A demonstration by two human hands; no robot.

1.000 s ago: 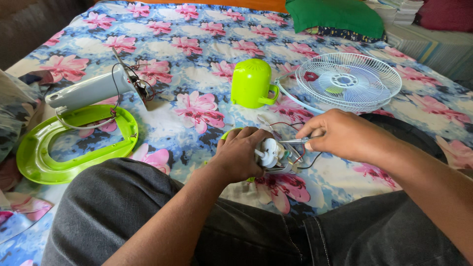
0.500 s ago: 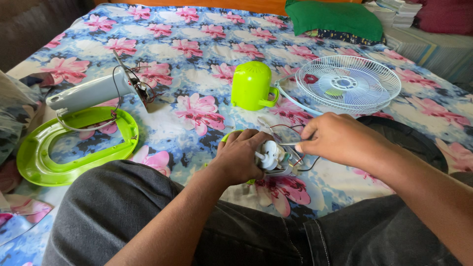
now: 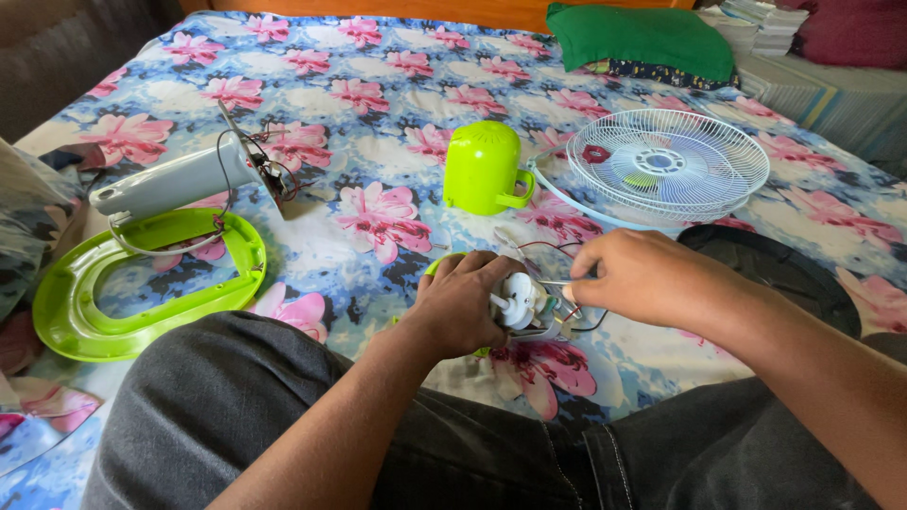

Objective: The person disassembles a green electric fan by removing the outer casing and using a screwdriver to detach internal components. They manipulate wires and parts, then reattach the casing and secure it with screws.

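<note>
Left hand [image 3: 460, 307], low in the middle of the frame, is curled around a small white motor [image 3: 519, 304], fingers wrapped over its back so that the white shaft end faces right. Right hand [image 3: 647, 281], just beside it at centre right, has its fingertips pressed together on a thin metal tool [image 3: 553, 282] whose tip meets the motor's top; the tool is too slim to tell its kind. Red and black wires [image 3: 539, 248] loop up from the motor between the two hands. Under the left hand a sliver of lime-green plastic [image 3: 436, 266] shows on the floral sheet [image 3: 378, 123]. Above the hands, at centre, a lime-green housing [image 3: 483, 166] with a handle stands upright, and to its right lies a white wire fan grille [image 3: 680, 162] inside a pale blue ring. At the left of the frame a lime-green oval base [image 3: 142, 302] lies flat with a grey stem [image 3: 179, 184] tilted over it, wires trailing from the stem's end. A green pillow [image 3: 642, 38] sits at the upper right. Dark trouser legs [image 3: 227, 406] fill the bottom of the frame.
</note>
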